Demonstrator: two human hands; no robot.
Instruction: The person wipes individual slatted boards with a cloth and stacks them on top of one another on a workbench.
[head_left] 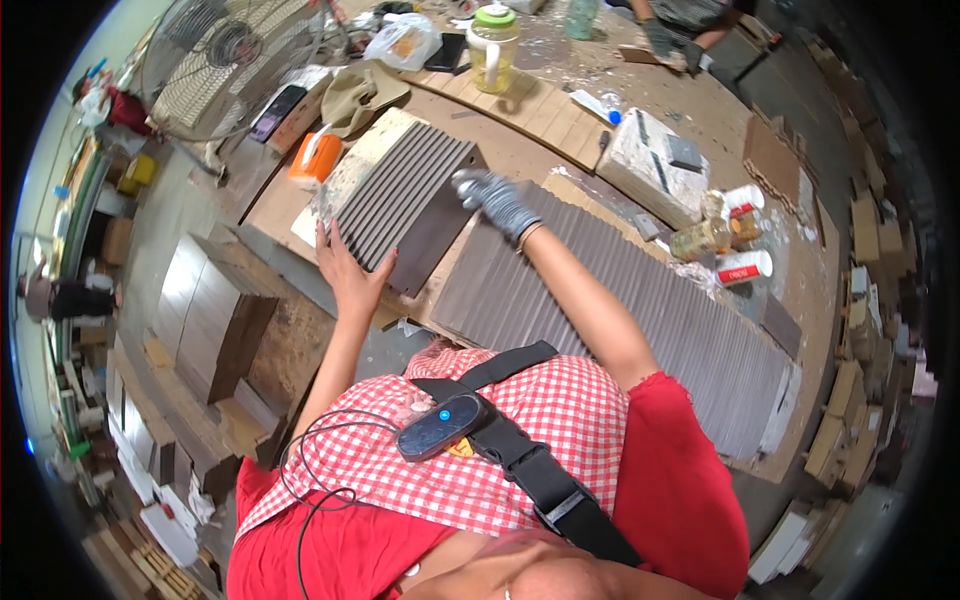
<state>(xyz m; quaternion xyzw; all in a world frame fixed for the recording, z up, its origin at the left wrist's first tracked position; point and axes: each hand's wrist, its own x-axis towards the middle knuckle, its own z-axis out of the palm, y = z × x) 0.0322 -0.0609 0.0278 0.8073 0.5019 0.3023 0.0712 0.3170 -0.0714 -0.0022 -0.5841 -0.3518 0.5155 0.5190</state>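
On the workbench in front of me is a stack of dark brown boards with evenly spaced grooves across its top and a flat brown side toward me. My left hand, bare, rests with its fingers spread against the near left edge of this stack. At the stack's right end is my right hand in a grey knit glove with whitish fingertips. Its fingers are curled together, and whatever they hold, if anything, is hidden. Just below the gloved hand, a long row of grey-brown strips lies packed side by side.
An orange container and a tan cap lie behind the stack. A green-lidded jug stands farther back near a white block. Glue bottles stand to the right. A co-worker's gloved hand is across the bench. Stacked panels stand at left.
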